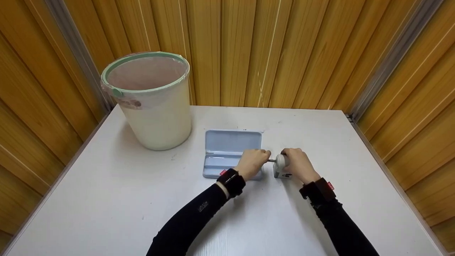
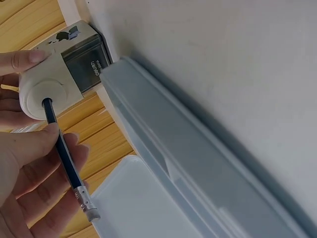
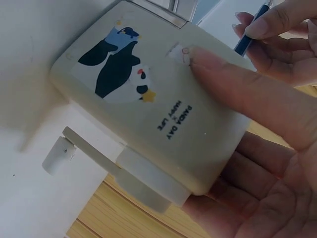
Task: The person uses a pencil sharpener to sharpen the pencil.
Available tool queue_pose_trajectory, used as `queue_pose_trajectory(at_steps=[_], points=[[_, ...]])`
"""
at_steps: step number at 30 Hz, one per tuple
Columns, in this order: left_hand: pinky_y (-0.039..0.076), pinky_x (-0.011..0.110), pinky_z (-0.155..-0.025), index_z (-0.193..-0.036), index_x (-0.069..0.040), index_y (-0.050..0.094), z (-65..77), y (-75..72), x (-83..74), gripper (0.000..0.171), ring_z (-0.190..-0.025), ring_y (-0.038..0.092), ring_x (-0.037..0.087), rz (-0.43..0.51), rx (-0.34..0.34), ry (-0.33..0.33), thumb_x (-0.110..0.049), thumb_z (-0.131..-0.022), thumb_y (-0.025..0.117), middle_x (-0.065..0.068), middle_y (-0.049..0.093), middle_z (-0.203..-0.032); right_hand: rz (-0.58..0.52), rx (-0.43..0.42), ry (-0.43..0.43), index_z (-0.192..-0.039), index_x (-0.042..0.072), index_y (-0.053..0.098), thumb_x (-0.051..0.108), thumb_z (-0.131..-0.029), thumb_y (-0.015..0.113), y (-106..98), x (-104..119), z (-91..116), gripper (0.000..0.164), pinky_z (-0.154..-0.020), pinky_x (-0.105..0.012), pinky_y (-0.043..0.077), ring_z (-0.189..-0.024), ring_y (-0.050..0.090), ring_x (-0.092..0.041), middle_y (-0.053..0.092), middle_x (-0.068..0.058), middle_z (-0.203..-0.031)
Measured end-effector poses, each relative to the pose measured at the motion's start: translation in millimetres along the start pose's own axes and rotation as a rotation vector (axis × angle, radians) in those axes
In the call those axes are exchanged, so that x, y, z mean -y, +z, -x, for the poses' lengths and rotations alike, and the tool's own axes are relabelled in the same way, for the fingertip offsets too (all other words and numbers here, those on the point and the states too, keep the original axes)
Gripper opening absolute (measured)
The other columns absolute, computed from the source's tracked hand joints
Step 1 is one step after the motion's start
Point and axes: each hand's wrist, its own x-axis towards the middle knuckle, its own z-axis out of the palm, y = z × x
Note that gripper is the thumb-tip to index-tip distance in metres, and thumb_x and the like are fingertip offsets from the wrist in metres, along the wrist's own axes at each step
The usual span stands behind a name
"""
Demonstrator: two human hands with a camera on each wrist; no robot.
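Pinching pencil (image 2: 65, 153), left grip (image 1: 253, 163); right grip (image 1: 300, 165) clasps sharpener (image 3: 153, 119), thumb (image 3: 247, 91) extended.

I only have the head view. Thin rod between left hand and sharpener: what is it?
Observer: A dark blue pencil, pinched in the left hand.
Operator: What's at its outer end?
Observer: A silver band, shown in the left wrist view.
Operator: Sharpener is under the right hand for me. Crank on it?
Observer: Yes, the right wrist view shows one, with no hand on its knob.
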Motion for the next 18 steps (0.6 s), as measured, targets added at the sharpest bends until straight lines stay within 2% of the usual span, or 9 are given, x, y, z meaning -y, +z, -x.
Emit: queue_pose_trajectory(at_steps=[4, 11, 15, 18], points=[[0.055, 0.029, -0.055, -0.092, -0.016, 0.067, -1.9, -1.5, -3.2, 0.008, -0.07, 0.07, 0.012, -0.017, 0.0, 0.0, -0.009, -0.087, 0.066, -0.004, 0.073, -0.083, 0.006, -0.005, -0.007, -0.101, -0.01, 0.067, -0.01, -0.065, 0.081, -0.9, -0.9, 1.1, 0.038, -0.086, -0.054, 0.052, -0.094, 0.067, -0.043, 0.071, -0.025, -0.098], [0.056, 0.027, -0.058, -0.095, -0.017, 0.068, -7.3, -6.1, -8.8, 0.008, -0.074, 0.069, 0.011, -0.024, 0.053, -0.014, -0.013, -0.088, 0.066, -0.005, 0.073, -0.087, 0.001, -0.011, -0.005, -0.101, -0.01, 0.067, -0.01, -0.064, 0.082, -0.3, -1.5, 1.5, 0.039, -0.085, -0.054, 0.052, -0.093, 0.067, -0.043, 0.071, -0.026, -0.097], [0.057, 0.028, -0.061, -0.097, -0.017, 0.067, -8.7, -6.8, -14.3, 0.027, -0.08, 0.069, 0.011, -0.032, 0.092, -0.016, -0.015, -0.074, 0.081, -0.005, 0.073, -0.091, 0.013, -0.03, -0.013, -0.1, -0.01, 0.068, -0.012, -0.064, 0.081, 1.5, -0.8, 1.4, 0.039, -0.084, -0.053, 0.053, -0.093, 0.068, -0.043, 0.072, -0.025, -0.097], [0.057, 0.028, -0.063, -0.099, -0.017, 0.066, -9.7, -5.6, -19.1, 0.032, -0.083, 0.069, 0.011, -0.047, 0.11, -0.014, -0.014, -0.071, 0.083, -0.005, 0.073, -0.093, 0.025, -0.041, -0.021, -0.1, -0.009, 0.068, -0.013, -0.064, 0.081, 3.5, -0.3, 1.4, 0.039, -0.085, -0.053, 0.053, -0.094, 0.068, -0.043, 0.072, -0.024, -0.097]])
